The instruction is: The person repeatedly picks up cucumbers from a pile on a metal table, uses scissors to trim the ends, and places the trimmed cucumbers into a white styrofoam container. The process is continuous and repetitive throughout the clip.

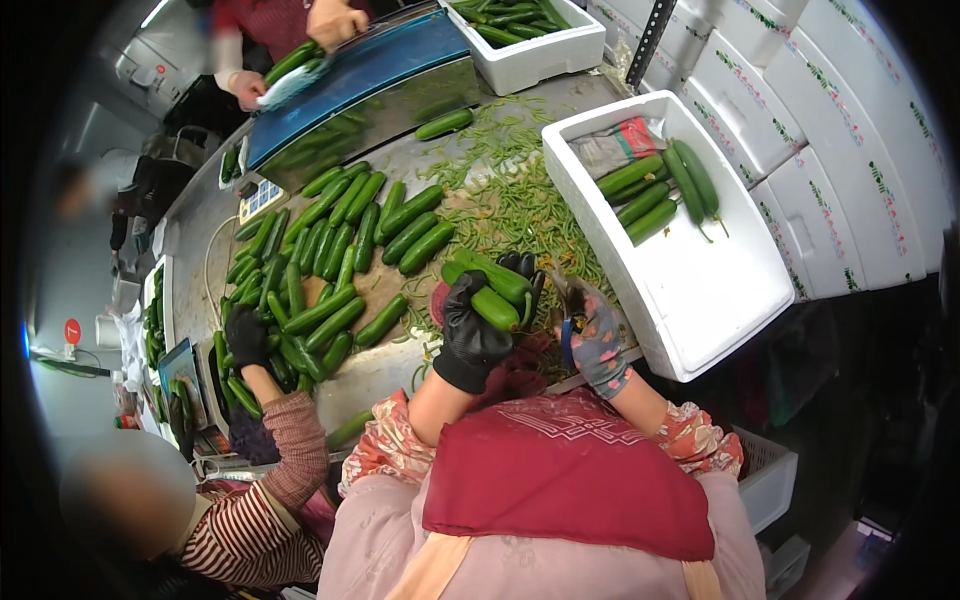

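Observation:
My left hand [480, 330], in a black glove, grips several green cucumbers [495, 289] in front of my chest. My right hand [596, 337], in a grey glove with pink spots, is closed around scissors [568, 330] with blue handles, just right of the cucumbers' stem ends. Beneath both hands and beyond them, thin green stem trimmings [517, 202] cover the metal table. A pile of cucumbers [330, 247] lies to the left. On the right, a white foam box [720, 300] holds several cucumbers [690, 180] and a grey and red packet [615, 146].
A co-worker's black-gloved hand [246, 337] reaches into the pile at left. Across the table, another person's hands hold cucumbers in netting [296, 82] over a blue-topped metal machine [360, 82]. A second foam box [532, 56] stands beyond; stacked white boxes [825, 150] line the right.

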Tool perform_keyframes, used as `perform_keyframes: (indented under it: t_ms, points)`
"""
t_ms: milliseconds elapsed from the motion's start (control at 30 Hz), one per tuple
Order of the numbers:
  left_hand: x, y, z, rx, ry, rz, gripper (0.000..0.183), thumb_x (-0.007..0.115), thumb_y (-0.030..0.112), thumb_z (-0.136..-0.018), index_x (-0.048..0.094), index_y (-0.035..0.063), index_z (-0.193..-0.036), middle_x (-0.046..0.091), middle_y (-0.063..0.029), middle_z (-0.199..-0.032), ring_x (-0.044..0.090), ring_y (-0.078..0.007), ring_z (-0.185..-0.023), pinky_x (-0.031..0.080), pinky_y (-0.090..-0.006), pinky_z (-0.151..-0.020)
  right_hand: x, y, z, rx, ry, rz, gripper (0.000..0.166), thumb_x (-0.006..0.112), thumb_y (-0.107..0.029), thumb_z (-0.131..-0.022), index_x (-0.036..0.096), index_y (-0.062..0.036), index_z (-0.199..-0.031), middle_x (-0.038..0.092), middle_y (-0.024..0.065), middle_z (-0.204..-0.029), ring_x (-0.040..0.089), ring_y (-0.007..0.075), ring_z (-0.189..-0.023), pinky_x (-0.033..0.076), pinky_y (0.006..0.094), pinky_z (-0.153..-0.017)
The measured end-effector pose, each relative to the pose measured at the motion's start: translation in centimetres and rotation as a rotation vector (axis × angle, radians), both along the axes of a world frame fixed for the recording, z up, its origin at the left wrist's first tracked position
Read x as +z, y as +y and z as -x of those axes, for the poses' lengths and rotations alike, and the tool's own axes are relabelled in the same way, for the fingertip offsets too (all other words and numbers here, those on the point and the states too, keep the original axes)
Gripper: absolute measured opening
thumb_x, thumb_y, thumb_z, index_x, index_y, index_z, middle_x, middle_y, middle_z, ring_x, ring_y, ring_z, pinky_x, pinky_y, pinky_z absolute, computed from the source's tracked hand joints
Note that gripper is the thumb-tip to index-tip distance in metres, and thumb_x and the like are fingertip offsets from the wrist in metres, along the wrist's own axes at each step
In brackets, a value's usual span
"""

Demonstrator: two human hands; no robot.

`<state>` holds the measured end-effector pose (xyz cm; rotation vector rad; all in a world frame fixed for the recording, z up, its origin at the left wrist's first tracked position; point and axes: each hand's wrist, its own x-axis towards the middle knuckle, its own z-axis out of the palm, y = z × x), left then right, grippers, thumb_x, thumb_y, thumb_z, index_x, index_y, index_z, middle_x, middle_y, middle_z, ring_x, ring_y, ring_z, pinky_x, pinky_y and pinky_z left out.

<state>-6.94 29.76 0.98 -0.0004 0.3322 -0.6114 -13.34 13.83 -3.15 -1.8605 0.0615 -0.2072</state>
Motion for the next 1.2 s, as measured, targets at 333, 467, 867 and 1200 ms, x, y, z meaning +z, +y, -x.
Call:
perform_keyframes:
  t_ms: [333, 467, 867, 1200]
  points:
    - [-0.8, 0.2, 0.3, -0.031, -0.008, 0.067, 0.04, 0.052, 0.022, -0.082, 0.044, -0.0007, -0.114, 0.05, -0.0157, -0.115, 0.05, -0.0281, -0.105, 0.044, -0.0423, -0.086, -1.0, -1.5, 0.3, -0.029, -0.197, 0.689, 0.047, 0.056, -0.018, -0.066, 0.051, -0.0062, -0.111, 0.054, 0.0141, -0.092, 0.05, 0.0334, -0.089, 0.04, 0.0425, -0.082]
    - [-2.3, -0.1, 0.6, -0.052, -0.004, -0.128, 0.036, 0.05, 0.023, -0.084, 0.046, 0.0006, -0.112, 0.053, -0.0147, -0.111, 0.053, -0.0271, -0.099, 0.046, -0.0406, -0.083, 0.0, -1.3, -0.1, -0.019, -0.241, 0.67, 0.047, 0.055, -0.016, -0.066, 0.051, -0.006, -0.111, 0.053, 0.0143, -0.091, 0.051, 0.0326, -0.088, 0.04, 0.0422, -0.081]
    - [0.5, -2.1, -0.3, 0.088, 0.241, -0.033, 0.033, 0.052, 0.02, -0.083, 0.047, -0.0002, -0.109, 0.054, -0.0161, -0.107, 0.051, -0.0305, -0.102, 0.037, -0.0439, -0.097, -0.6, -0.4, 1.0, 0.054, 0.066, -0.294, 0.035, 0.049, -0.019, -0.079, 0.051, 0.0018, -0.107, 0.057, 0.0138, -0.081, 0.055, 0.0215, -0.063, 0.046, 0.0304, -0.059]
    - [-2.8, -2.8, -0.5, -0.064, -0.021, -0.068, 0.043, 0.05, 0.024, -0.083, 0.044, -0.0019, -0.117, 0.05, -0.0179, -0.115, 0.049, -0.0293, -0.107, 0.036, -0.0402, -0.097, 1.8, 1.5, -1.4, -0.024, 0.114, -0.458, 0.03, 0.065, -0.013, -0.075, 0.053, -0.0047, -0.101, 0.056, 0.0037, -0.073, 0.048, 0.0092, -0.054, 0.039, 0.0217, -0.049]
